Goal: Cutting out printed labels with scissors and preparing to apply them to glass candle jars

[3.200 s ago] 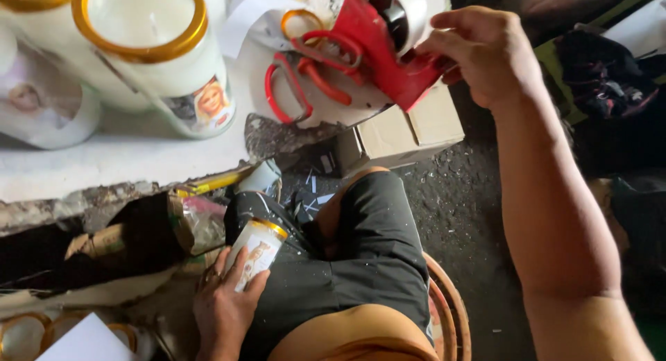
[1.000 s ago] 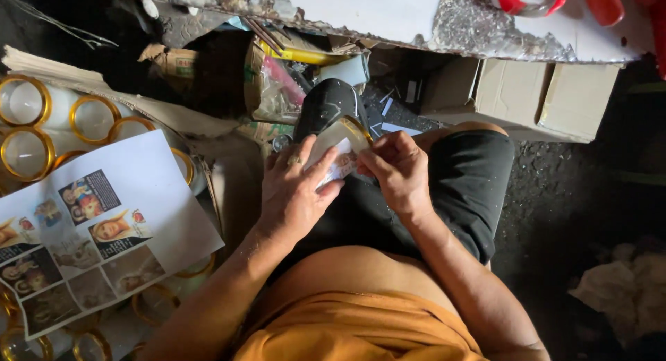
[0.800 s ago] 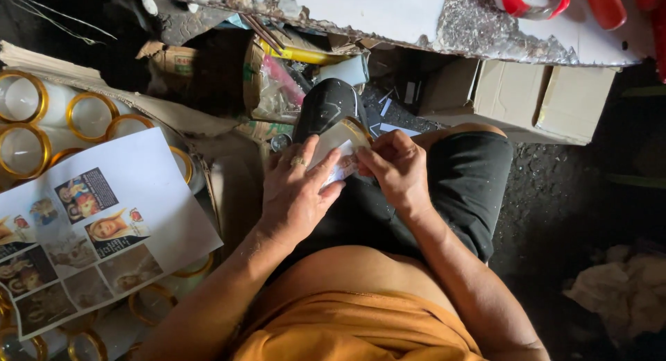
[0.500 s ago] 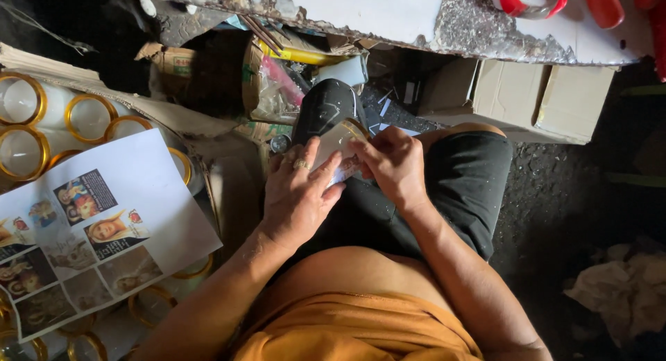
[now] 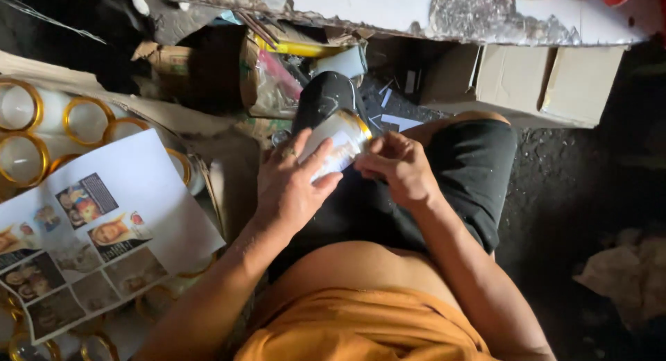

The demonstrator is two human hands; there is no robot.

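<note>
**Candle jar held on the lap, both hands at its label**

The counter [image 5: 374, 4] runs along the top edge, its white top chipped and grey along the rim. Under it stand folded cardboard boxes [image 5: 548, 80] and a heap of wrappers and scraps [image 5: 277, 76] on the dark floor. At the left, a printed sheet of small pictures [image 5: 104, 229] lies over a group of white candle jars with gold rims [image 5: 41, 132].

The person sits in black shorts [image 5: 472, 174] and an orange shirt [image 5: 361, 330], and the work is on the left thigh. The left hand [image 5: 291, 184] cups a candle jar [image 5: 336, 142] from below and from the side, with the fingers wrapped round the glass and a ring on one finger. The jar lies tilted, its gold rim pointing up and away toward the counter. The right hand [image 5: 399, 170] touches the jar's right side, and its grip is pressed together at the edge of the paper label; whether it pinches the label or only presses on it cannot be told.

Compared with half a second ago, the jar sits a little higher in the left hand and shows more of its label, while the right hand has slid down slightly from the rim. The red handles on the counter have nearly left the view.
</note>
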